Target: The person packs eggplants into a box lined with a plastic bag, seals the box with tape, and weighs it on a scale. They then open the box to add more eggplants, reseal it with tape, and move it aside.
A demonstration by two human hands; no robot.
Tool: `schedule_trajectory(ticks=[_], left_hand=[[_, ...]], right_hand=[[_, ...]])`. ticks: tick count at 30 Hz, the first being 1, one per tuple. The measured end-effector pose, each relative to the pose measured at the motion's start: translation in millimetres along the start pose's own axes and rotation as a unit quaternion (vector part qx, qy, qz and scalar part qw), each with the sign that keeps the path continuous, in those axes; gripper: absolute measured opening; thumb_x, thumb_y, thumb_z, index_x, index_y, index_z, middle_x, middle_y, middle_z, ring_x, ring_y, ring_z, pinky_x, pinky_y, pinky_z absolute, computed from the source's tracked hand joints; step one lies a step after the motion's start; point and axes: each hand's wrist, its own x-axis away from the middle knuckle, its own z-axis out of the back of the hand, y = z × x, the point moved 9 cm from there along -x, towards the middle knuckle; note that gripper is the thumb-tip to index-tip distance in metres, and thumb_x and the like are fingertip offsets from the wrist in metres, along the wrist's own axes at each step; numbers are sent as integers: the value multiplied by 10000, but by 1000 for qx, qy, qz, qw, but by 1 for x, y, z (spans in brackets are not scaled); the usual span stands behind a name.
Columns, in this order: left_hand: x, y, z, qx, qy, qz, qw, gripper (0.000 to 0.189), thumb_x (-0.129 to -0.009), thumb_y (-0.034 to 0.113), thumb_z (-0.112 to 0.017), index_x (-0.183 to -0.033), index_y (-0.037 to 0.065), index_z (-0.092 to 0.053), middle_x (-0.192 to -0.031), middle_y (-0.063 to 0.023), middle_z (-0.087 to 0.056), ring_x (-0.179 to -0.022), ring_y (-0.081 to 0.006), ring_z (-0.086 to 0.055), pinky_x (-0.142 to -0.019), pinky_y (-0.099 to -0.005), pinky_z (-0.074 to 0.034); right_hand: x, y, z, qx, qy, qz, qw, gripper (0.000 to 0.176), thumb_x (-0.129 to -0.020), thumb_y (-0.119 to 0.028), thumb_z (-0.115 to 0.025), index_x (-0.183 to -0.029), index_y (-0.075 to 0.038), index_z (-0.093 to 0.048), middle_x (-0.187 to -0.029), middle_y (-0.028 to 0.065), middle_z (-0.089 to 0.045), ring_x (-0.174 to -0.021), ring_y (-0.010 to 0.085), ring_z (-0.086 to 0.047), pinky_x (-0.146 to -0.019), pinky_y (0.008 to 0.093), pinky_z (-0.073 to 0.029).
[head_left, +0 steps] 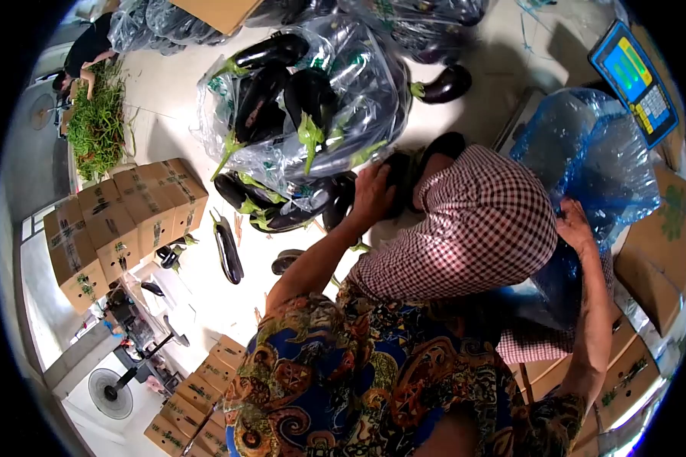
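Note:
My left hand is closed around a dark eggplant beside my foot, with part of its fingers hidden. Just ahead of it lies a large clear plastic bag, its top open, with glossy eggplants in and on it. More eggplants lie on the floor below the bag, close to my left wrist. On the other side of my knee, my right hand grips the edge of a blue plastic bag. What that bag holds is hard to make out.
A scale display stands at the upper right. Stacked cardboard boxes are at the left, with more boxes below. One eggplant lies alone on the floor. A person bends over green peppers. A fan stands lower left.

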Motion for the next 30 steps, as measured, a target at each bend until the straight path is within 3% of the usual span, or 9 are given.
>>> schedule_trajectory(ticks=[4,6,10,14,16,18,19,24,30], left_hand=[[-35,100,156,21,120,-128,984,520,-731,93,-719,-1217,34,-545,-1277,-214,-490,-1151,-393,-467,-953,-446,-417],[-60,98,216,-40,146,-88,984,549,-768,148,-707,-1266,24,-510,-1354,-228,-417,-1183,-383,-426,-992,-451,-370],[-97,4,222,-110,193,36,974,746,-707,245,-759,-1315,0,-401,-1293,-243,-450,-1112,-423,-459,-930,-472,-413],[-120,-44,206,-59,108,79,989,734,-647,170,-758,-1256,-66,-423,-1098,-233,-576,-988,-391,-567,-862,-408,-477],[-100,-106,190,200,184,175,946,760,-678,121,-707,-1325,-102,-376,-1149,-217,-595,-1018,-317,-592,-884,-352,-475],[-79,-134,178,450,139,333,817,703,-727,116,-651,-1357,-65,-396,-1161,-178,-604,-1014,-248,-602,-862,-316,-490],[-72,-119,184,517,126,335,778,648,-753,110,-611,-1347,-57,-413,-1170,-179,-598,-1009,-252,-604,-866,-327,-496],[-68,-33,203,768,104,192,602,538,-805,62,-495,-1331,-31,-440,-1279,-161,-549,-1073,-254,-601,-899,-357,-520],[-107,72,228,723,43,115,680,744,-740,94,-601,-1422,-33,-332,-1376,-146,-467,-1232,-261,-505,-1050,-362,-402]], right_hand=[[-19,24,-1,-70,-25,-29,997,447,-860,-277,-509,-1218,-10,-480,-1239,171,-483,-1177,329,-414,-1024,367,-327],[-29,29,-23,-33,-56,-24,998,466,-871,-283,-493,-1248,-10,-471,-1287,173,-456,-1212,325,-400,-1048,365,-308],[-33,28,-56,66,-128,-16,989,504,-892,-295,-462,-1309,-12,-452,-1384,177,-400,-1283,318,-372,-1097,360,-271],[-13,-4,-43,153,-159,-7,975,543,-914,-307,-431,-1370,-13,-433,-1481,182,-345,-1354,310,-345,-1146,356,-234],[15,-58,24,136,-120,-40,983,467,-911,-329,-490,-1225,9,-560,-1309,237,-504,-1215,330,-467,-1039,396,-351],[35,-85,60,110,-116,-56,986,426,-903,-328,-528,-1125,24,-617,-1213,257,-559,-1140,338,-503,-960,429,-398],[38,-78,64,116,-81,-46,989,333,-885,-239,-595,-1026,60,-630,-1052,258,-612,-952,369,-567,-800,449,-449],[55,-95,102,-108,59,69,990,241,-875,-112,-617,-1024,77,-621,-949,242,-657,-804,330,-639,-681,381,-491],[70,-154,166,-246,117,78,959,241,-918,-96,-576,-1114,41,-610,-1014,191,-684,-916,231,-664,-801,320,-511]])
